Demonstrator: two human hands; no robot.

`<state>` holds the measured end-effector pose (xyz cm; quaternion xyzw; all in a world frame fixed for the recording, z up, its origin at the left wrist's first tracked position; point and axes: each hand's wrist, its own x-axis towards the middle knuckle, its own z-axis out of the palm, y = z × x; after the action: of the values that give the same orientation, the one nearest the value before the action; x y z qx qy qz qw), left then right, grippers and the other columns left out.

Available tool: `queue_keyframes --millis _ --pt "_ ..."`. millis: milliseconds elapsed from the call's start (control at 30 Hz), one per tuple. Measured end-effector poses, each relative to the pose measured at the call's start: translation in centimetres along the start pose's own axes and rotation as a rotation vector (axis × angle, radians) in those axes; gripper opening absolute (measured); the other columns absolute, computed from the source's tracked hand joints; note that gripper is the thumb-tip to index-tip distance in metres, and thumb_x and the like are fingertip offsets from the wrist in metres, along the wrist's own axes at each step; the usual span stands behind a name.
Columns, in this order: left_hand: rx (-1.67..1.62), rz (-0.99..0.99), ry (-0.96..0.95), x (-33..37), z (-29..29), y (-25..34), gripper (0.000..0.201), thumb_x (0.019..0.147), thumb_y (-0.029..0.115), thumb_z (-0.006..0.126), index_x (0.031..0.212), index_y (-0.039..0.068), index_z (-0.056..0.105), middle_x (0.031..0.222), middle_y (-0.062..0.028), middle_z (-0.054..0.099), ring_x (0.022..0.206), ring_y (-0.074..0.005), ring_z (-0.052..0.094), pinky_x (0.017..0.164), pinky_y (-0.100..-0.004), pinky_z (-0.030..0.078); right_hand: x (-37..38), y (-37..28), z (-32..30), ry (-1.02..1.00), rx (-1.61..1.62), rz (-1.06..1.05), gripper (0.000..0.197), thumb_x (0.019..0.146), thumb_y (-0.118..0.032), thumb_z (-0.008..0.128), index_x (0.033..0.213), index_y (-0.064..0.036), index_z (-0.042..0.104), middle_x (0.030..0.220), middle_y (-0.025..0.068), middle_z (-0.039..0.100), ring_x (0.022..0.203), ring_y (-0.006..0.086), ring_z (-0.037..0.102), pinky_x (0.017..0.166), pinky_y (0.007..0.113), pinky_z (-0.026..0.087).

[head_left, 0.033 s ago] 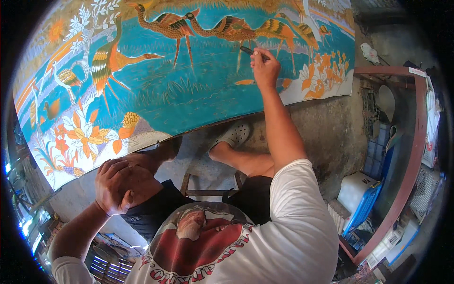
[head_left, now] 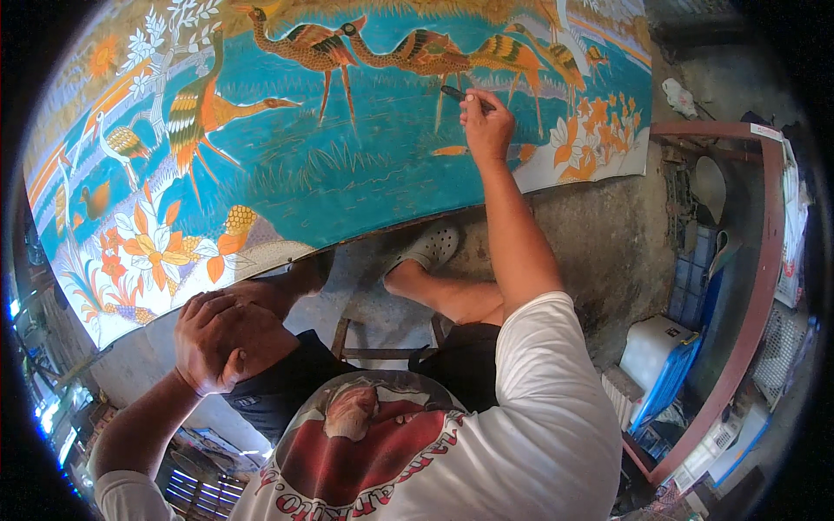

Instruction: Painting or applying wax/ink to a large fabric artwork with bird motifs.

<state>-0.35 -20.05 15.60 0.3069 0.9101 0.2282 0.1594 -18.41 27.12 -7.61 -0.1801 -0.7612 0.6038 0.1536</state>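
Note:
A large painted cloth (head_left: 339, 201) spreads across the upper view, with long-legged birds, teal water and orange and white flowers. Over its right half, my right hand (head_left: 488, 128) pinches a dark, short brush-like tool (head_left: 453, 92). The tool's tip points left, close to the legs of a patterned bird (head_left: 415, 54); whether it touches the cloth I cannot tell. My left hand (head_left: 207, 337) lies over my bent left knee (head_left: 261, 334), holding nothing, its thumb apart from the fingers.
At the right stands a reddish-brown frame (head_left: 754, 286), with a white and blue container (head_left: 658, 352) inside it. My right foot, in a grey clog (head_left: 433, 247), is under the cloth's lower edge. A wooden stool or bar (head_left: 382, 353) shows between my legs.

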Motion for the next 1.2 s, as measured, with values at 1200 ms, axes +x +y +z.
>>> queue_keyframes --millis 1200 --pt "-0.014 0.000 0.023 -0.1 0.0 0.4 0.058 0.085 0.051 0.055 0.107 -0.002 0.067 0.112 -0.0221 0.066 0.105 -0.0423 0.063 0.093 -0.0512 0.047 -3.8 0.4 -1.1 -0.035 -0.049 0.013 0.020 0.096 -0.017 0.065 0.105 -0.0007 0.072 0.084 0.0098 0.073 0.068 0.0131 0.067 0.062 0.028 0.056"
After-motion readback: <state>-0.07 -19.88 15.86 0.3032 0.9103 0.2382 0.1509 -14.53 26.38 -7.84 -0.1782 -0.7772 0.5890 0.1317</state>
